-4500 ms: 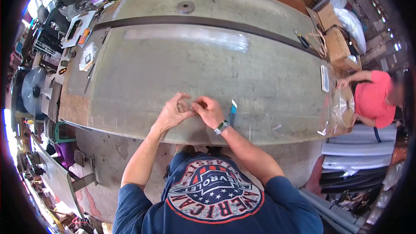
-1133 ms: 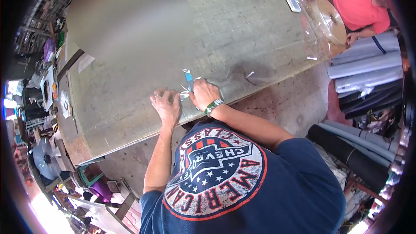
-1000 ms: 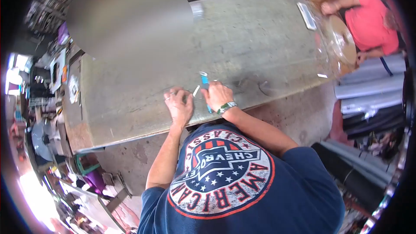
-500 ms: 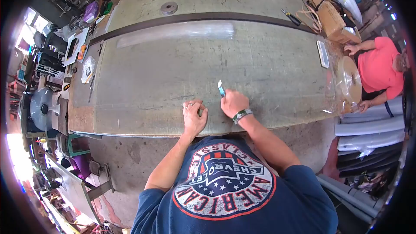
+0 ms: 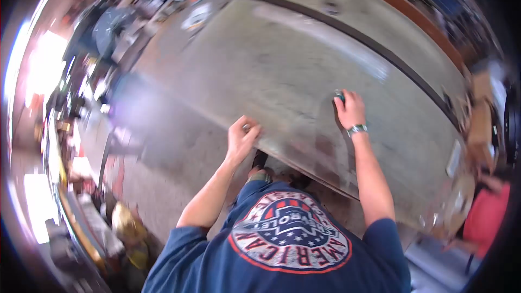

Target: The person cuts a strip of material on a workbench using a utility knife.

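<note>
My right hand (image 5: 351, 110) is closed around a utility knife (image 5: 340, 95), held over the worktable (image 5: 293, 84). Only the knife's dark blue-green end pokes out past the fingers, and it is blurred. A banded bracelet circles the right wrist. By the table's near edge is my left hand (image 5: 242, 134), fingers curled in and a ring showing. Whatever may lie inside that curl is hidden. Beyond both hands a long clear plastic strip or sheet (image 5: 347, 49) stretches along a dark bar (image 5: 347, 31) that crosses the table.
A round grey roll (image 5: 330, 6) sits past the bar. Cardboard boxes (image 5: 482, 116) stand at the right end, near a co-worker in a red shirt (image 5: 488, 220). Beyond the table's left end are cluttered shelves and a grey fan-like disc (image 5: 111, 30). Concrete floor (image 5: 163, 168) shows at left.
My view has swung left and tilted, so the table now runs diagonally. My right hand has moved away from the left, still gripping the knife. The co-worker appears lower at right.
</note>
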The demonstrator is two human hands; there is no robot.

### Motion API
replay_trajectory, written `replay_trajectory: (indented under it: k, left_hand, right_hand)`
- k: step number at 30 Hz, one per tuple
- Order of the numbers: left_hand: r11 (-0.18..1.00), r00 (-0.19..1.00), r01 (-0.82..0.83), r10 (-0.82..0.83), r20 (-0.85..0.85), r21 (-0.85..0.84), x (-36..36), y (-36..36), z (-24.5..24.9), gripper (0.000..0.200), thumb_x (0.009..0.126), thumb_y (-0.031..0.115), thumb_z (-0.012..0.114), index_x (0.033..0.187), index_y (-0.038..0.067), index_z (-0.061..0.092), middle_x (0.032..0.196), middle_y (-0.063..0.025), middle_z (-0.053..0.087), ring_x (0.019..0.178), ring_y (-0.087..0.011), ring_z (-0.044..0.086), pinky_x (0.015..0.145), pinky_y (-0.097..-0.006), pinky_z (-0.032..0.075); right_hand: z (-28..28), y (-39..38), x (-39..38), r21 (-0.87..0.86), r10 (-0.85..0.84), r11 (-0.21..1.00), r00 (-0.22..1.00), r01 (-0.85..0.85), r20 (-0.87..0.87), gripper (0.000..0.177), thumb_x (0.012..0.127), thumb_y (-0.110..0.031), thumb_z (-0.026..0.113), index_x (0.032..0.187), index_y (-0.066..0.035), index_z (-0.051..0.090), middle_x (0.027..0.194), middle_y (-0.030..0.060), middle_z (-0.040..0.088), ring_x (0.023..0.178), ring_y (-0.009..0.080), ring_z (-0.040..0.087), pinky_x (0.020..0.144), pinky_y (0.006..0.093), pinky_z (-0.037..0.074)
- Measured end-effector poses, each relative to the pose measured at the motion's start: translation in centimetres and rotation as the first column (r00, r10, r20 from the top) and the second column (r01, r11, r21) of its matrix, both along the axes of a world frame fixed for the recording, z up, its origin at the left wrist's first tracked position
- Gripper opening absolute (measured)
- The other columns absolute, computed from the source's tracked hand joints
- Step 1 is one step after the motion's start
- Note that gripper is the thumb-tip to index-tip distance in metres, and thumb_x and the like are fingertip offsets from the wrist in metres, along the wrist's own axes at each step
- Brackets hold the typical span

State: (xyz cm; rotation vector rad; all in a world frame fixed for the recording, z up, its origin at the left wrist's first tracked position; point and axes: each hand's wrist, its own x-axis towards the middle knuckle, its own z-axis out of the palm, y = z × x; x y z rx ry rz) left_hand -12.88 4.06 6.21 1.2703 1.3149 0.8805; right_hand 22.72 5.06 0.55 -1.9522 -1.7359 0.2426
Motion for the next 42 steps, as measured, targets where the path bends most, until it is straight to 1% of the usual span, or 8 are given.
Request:
replay_trajectory:
  k: [4,9,12,23,30,34,38,42]
  left_hand:
    - [0.999,0.999,0.019,-0.021,0.048,0.040,-4.6,4.3,-0.1,0.009,0.090,0.008,0.070,0.088,0.001,0.066,0.076,-0.0022,0.068,0.071,-0.0085,0.061,0.064,-0.0256,0.048]
    - [0.993,0.997,0.074,-0.072,-0.028,0.088,-11.0,11.2,-1.5,0.010,0.088,0.010,0.069,0.086,0.000,0.066,0.073,-0.0025,0.067,0.066,-0.0090,0.060,0.058,-0.0273,0.048]
    - [0.990,0.997,0.064,-0.070,0.038,0.128,-15.5,14.8,-3.4,0.008,0.089,0.008,0.070,0.086,0.001,0.067,0.074,-0.0014,0.067,0.069,-0.0077,0.062,0.061,-0.0254,0.049]
    - [0.995,0.972,0.056,-0.035,-0.231,0.086,-30.1,25.9,-4.2,0.014,0.086,0.015,0.075,0.088,0.001,0.072,0.073,0.0015,0.066,0.066,-0.0079,0.060,0.060,-0.0259,0.048]
    - [0.848,0.705,0.127,0.288,-0.648,0.514,-32.9,29.9,-6.7,0.021,0.080,0.023,0.077,0.090,0.004,0.075,0.086,-0.0121,0.070,0.085,-0.0240,0.063,0.080,-0.0366,0.052]
    - [0.963,0.834,0.008,0.142,-0.534,0.268,-32.0,30.6,-7.8,0.022,0.077,0.024,0.082,0.092,0.010,0.077,0.098,-0.0113,0.069,0.107,-0.0334,0.059,0.098,-0.0466,0.050]
    - [0.885,0.834,-0.194,0.376,-0.404,0.423,-30.7,29.5,-8.5,0.024,0.079,0.019,0.084,0.095,0.003,0.076,0.096,-0.0112,0.071,0.090,-0.0254,0.065,0.085,-0.0374,0.053]
    - [0.932,0.841,-0.197,0.320,-0.436,0.304,-31.2,29.4,-8.8,0.031,0.081,0.025,0.082,0.103,0.005,0.076,0.104,-0.0092,0.072,0.108,-0.0293,0.060,0.099,-0.0409,0.048]
  right_hand:
    - [5.7,-0.8,-12.4,-0.249,0.186,0.902,0.840,-0.351,-0.509,0.063,0.089,-0.044,0.078,0.132,0.001,0.065,0.126,0.0215,0.071,0.114,0.0316,0.068,0.097,0.0405,0.053]
    - [2.2,-0.2,-17.3,-0.421,-0.020,0.729,0.599,-0.539,-0.800,0.032,0.095,-0.020,0.076,0.116,0.003,0.069,0.090,0.0077,0.075,0.079,0.0144,0.069,0.073,0.0310,0.056]
    - [3.5,-0.3,-18.4,-0.485,-0.128,0.713,0.585,-0.507,-0.801,0.020,0.095,-0.011,0.074,0.110,0.002,0.069,0.079,0.0019,0.070,0.067,0.0091,0.063,0.064,0.0268,0.052]
    - [2.9,1.7,-20.7,-0.596,-0.286,0.716,0.626,-0.364,-0.726,0.024,0.102,-0.017,0.067,0.108,0.005,0.073,0.090,0.0039,0.073,0.078,0.0108,0.067,0.074,0.0268,0.055]
    - [1.7,0.7,-20.2,-0.651,-0.266,0.709,0.752,-0.272,-0.603,0.023,0.102,-0.017,0.067,0.112,0.004,0.072,0.089,0.0039,0.073,0.078,0.0121,0.068,0.073,0.0285,0.056]
    - [2.0,0.1,-19.8,-0.628,-0.307,0.736,0.704,-0.251,-0.641,0.019,0.102,-0.015,0.066,0.105,0.002,0.072,0.085,0.0032,0.072,0.076,0.0115,0.067,0.070,0.0285,0.055]
    - [2.1,-0.3,-18.8,-0.686,-0.348,0.694,0.733,-0.218,-0.585,0.018,0.102,-0.015,0.067,0.104,0.003,0.072,0.085,0.0040,0.072,0.075,0.0127,0.068,0.070,0.0291,0.057]
    - [2.1,0.0,-18.4,-0.707,-0.371,0.679,0.740,-0.195,-0.561,0.018,0.101,-0.015,0.068,0.104,0.003,0.072,0.085,0.0046,0.072,0.075,0.0129,0.069,0.071,0.0289,0.058]
